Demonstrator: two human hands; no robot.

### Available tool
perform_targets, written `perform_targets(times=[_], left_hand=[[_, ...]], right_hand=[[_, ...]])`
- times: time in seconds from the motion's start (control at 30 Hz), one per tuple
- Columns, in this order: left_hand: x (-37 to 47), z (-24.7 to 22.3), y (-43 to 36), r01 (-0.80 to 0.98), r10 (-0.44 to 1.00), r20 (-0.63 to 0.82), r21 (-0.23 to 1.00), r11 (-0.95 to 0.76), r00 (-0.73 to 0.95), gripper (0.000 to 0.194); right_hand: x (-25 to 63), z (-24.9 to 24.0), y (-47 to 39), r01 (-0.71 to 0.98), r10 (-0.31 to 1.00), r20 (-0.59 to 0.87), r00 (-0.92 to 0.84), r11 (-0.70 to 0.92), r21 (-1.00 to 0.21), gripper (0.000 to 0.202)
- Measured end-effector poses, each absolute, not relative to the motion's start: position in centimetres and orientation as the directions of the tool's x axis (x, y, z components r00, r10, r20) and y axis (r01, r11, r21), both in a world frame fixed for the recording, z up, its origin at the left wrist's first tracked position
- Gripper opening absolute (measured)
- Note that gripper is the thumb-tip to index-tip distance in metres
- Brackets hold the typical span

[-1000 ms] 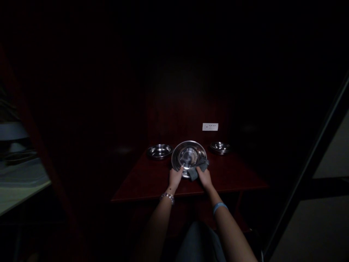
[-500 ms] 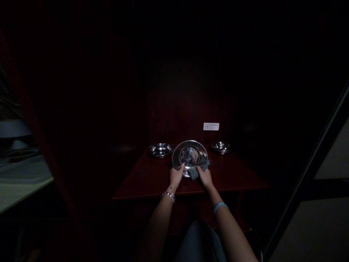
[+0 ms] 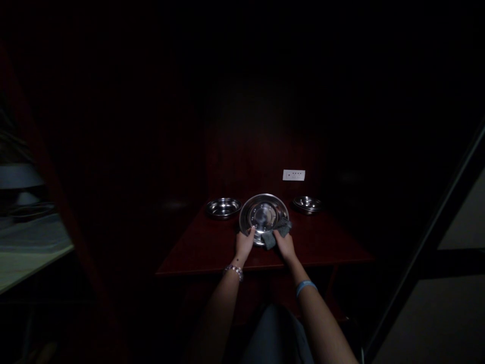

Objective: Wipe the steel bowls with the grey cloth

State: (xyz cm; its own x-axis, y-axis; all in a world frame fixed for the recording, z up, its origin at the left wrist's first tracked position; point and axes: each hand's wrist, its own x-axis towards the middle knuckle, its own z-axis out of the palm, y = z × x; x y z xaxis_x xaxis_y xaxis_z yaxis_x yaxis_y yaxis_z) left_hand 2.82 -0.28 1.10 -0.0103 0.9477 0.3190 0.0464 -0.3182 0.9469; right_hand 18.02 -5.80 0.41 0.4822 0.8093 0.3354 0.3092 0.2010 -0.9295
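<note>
A shiny metal basin (image 3: 264, 215) is tilted up above the dark red table, its round face turned toward me. My left hand (image 3: 245, 245) grips its lower left rim, thumb on the front. At the lower right rim my right hand (image 3: 284, 243) is closed on a dark grey cloth (image 3: 270, 239), which is pressed against the metal. The fingers behind the rim are hidden. Left of the basin a metal bowl (image 3: 223, 208) rests on the table, and stacked metal bowls (image 3: 307, 204) stand to the right.
The red table (image 3: 200, 253) has its front edge just below my hands. A white socket panel (image 3: 294, 175) is on the back wall. At the far left, a pale shelf (image 3: 34, 263) carries a clear container. Dark panels stand on both sides.
Almost nothing differs. The view has shifted very slightly, and both hands keep their hold on the basin and cloth.
</note>
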Motion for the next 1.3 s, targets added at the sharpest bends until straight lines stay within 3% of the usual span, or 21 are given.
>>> perform_targets(times=[1.3], left_hand=[[2.74,0.58,0.21,0.016,0.944,0.327,0.945,-0.328,0.033,0.033]], right_hand=[[17.81,0.80,-6.18,0.272,0.813,0.299,0.500,0.180,-0.945,0.041]])
